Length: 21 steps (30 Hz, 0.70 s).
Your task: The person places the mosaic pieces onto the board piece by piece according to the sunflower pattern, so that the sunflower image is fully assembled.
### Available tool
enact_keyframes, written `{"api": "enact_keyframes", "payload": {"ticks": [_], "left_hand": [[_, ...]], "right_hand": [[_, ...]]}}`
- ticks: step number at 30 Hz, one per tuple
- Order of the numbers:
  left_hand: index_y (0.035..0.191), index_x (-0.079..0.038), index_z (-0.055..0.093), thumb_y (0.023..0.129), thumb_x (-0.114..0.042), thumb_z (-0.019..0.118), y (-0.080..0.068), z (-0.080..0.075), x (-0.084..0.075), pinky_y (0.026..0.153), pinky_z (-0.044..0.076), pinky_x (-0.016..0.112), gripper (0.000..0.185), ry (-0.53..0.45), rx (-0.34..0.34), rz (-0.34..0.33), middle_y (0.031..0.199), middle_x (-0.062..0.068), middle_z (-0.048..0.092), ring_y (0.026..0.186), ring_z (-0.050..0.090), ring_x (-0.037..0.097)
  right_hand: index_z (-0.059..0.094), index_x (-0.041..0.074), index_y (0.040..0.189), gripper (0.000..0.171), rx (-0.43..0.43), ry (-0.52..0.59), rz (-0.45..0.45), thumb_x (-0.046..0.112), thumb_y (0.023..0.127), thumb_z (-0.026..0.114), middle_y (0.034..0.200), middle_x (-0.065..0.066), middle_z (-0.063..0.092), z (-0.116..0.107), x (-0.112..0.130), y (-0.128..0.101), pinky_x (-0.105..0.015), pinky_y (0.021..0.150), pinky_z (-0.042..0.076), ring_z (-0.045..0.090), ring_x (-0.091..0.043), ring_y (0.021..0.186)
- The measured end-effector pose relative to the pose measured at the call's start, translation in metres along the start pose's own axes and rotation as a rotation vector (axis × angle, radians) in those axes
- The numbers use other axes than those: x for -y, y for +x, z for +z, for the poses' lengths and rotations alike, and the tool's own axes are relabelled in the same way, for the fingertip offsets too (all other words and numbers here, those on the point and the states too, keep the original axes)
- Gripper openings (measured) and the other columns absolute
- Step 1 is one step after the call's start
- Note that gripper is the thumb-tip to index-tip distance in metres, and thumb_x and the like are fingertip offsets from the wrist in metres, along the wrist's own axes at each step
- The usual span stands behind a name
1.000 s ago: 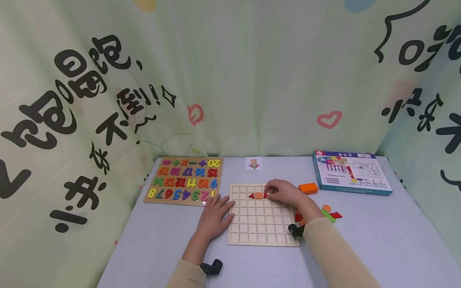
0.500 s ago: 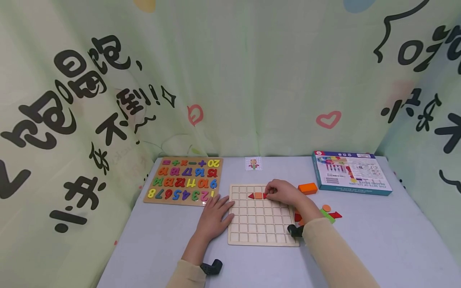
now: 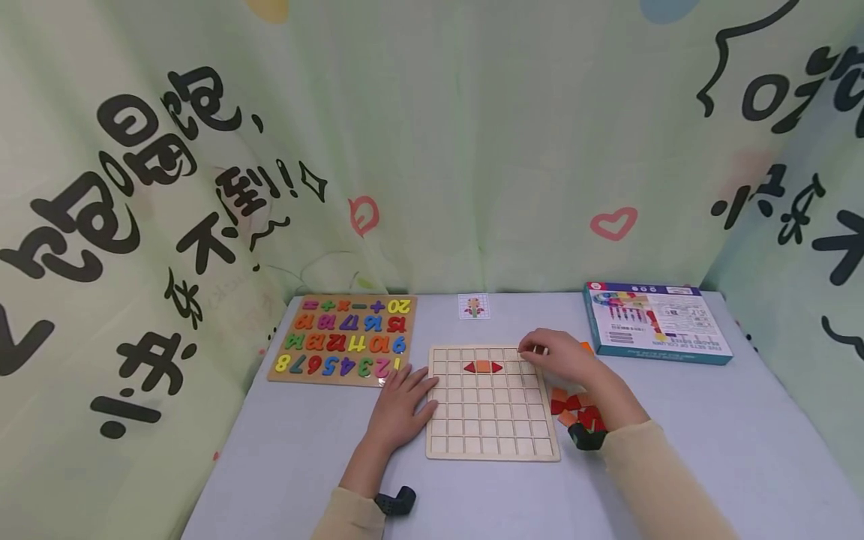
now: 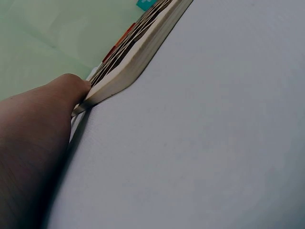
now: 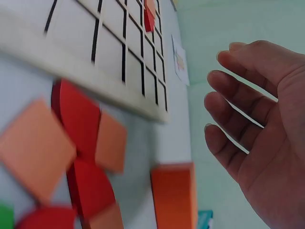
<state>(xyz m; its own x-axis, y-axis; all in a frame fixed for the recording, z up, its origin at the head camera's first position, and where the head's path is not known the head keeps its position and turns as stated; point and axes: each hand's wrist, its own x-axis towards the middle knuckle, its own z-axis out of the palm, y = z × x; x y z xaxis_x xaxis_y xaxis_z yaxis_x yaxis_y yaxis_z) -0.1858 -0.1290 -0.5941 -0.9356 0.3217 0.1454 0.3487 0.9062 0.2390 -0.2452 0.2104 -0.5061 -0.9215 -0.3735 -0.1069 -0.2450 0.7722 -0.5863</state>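
A wooden grid board [image 3: 486,448] lies flat on the table. In one of its upper rows sit an orange square piece [image 3: 483,367] and two red pointed pieces, one on either side, the right one [image 3: 497,367] touching the square. My left hand [image 3: 401,409] rests on the board's left edge with spread fingers; its thumb [image 4: 71,88] touches the board's side in the left wrist view. Over the board's upper right corner hovers my right hand [image 3: 556,354]. The right wrist view shows its fingers [image 5: 228,88] loosely bent, with nothing between them.
Loose red and orange pieces [image 5: 86,191] lie right of the board, with an orange block [image 5: 174,195] behind them. At the back stand out a number board [image 3: 324,381], a small pattern card [image 3: 474,306] and a flat box [image 3: 664,330]. A curtain [image 3: 472,150] hangs behind.
My right hand has let go of the right red piece, now fully visible beside the orange square, and moved right toward the board's corner. The left hand has stayed put.
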Motion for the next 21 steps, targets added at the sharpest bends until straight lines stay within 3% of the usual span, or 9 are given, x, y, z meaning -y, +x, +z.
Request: {"api": "enact_keyframes", "payload": {"ticks": [8, 14, 21], "left_hand": [[0.142, -0.034, 0.053, 0.096, -0.054, 0.051, 0.0, 0.0, 0.0, 0.124, 0.021, 0.051, 0.05, -0.005, -0.007, 0.004, 0.154, -0.008, 0.045, 0.151, 0.027, 0.025], [0.143, -0.034, 0.053, 0.097, -0.054, 0.05, 0.0, -0.001, -0.002, 0.125, 0.019, 0.05, 0.05, -0.017, 0.006, -0.005, 0.154, -0.008, 0.045, 0.151, 0.026, 0.025], [0.143, -0.034, 0.052, 0.097, -0.054, 0.05, 0.0, -0.001, -0.002, 0.125, 0.018, 0.05, 0.05, -0.018, 0.014, -0.012, 0.155, -0.008, 0.044, 0.152, 0.025, 0.024]], "right_hand": [[0.068, 0.016, 0.115, 0.025, 0.003, 0.018, 0.061, 0.028, 0.094, 0.067, 0.102, 0.0, 0.065, -0.023, -0.022, -0.037, -0.032, 0.081, 0.055, 0.057, -0.018, 0.095], [0.068, 0.015, 0.116, 0.028, 0.057, 0.04, 0.108, 0.028, 0.092, 0.07, 0.102, -0.001, 0.064, -0.03, -0.041, -0.062, -0.028, 0.075, 0.054, 0.056, -0.019, 0.098], [0.067, 0.015, 0.116, 0.033, 0.067, 0.065, 0.163, 0.029, 0.087, 0.074, 0.112, -0.003, 0.065, -0.025, -0.068, -0.076, -0.039, 0.084, 0.058, 0.056, -0.021, 0.105]]}}
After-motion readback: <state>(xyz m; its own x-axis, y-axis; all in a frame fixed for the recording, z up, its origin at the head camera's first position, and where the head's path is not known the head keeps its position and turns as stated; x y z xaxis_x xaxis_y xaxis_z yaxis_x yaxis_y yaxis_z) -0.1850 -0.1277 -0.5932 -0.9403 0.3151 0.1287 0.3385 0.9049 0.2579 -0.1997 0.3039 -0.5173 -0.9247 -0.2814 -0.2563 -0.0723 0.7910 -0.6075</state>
